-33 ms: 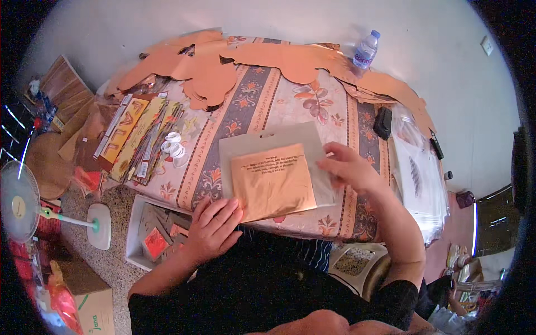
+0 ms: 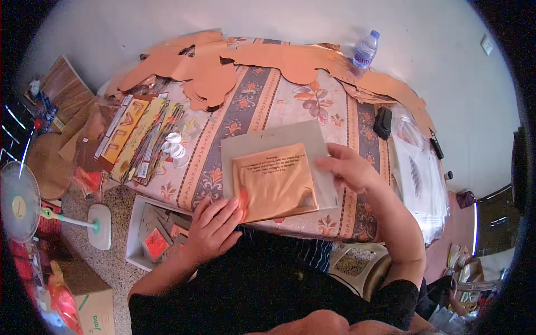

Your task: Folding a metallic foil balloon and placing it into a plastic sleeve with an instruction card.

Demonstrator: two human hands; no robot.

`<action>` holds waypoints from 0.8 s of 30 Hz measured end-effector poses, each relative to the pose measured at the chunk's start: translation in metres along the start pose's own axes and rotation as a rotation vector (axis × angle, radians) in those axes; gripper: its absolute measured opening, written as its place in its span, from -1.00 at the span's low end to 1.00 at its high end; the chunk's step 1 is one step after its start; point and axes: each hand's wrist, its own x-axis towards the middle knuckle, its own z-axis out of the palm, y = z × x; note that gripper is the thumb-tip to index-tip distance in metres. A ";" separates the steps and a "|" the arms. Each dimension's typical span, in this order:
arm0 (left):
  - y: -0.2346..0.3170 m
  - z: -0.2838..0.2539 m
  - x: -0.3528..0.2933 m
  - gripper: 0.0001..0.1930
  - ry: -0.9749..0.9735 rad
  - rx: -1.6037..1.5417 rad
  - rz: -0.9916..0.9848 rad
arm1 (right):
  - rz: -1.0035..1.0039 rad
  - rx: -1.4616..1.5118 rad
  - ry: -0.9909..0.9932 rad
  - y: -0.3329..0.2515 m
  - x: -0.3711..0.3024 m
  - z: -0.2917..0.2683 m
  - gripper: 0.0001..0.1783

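A clear plastic bag point(image 2: 271, 134) with a hang hole and dark print lies tilted at the table's near edge. Inside it is a shiny copper-coloured foil piece point(image 2: 273, 192), folded roughly square. My left hand point(image 2: 215, 226) grips the bag's lower left corner, its fingers close together on top and its thumb out of sight. Over the right margin of the bag reaches my right hand point(image 2: 352, 167), fingers stretched toward the foil and apart from one another, with nothing visibly held.
Copper-coloured foil sheets point(image 2: 268, 58) line the far edge. Printed packaging cards point(image 2: 131, 134) and white rings point(image 2: 174, 149) lie left. Right are a black case point(image 2: 383, 123) and stacked clear bags point(image 2: 416, 173). A water bottle point(image 2: 365, 50) stands behind; a white bin point(image 2: 137, 234) sits below left.
The bag and foil have shifted very slightly right, and the glare on them differs. My right fingertips have moved a little across the bag's right margin. My left hand stays put.
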 end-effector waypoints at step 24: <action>-0.030 0.014 0.061 -0.65 0.134 -1.569 -1.056 | -0.613 0.302 0.031 0.040 0.001 0.010 -0.76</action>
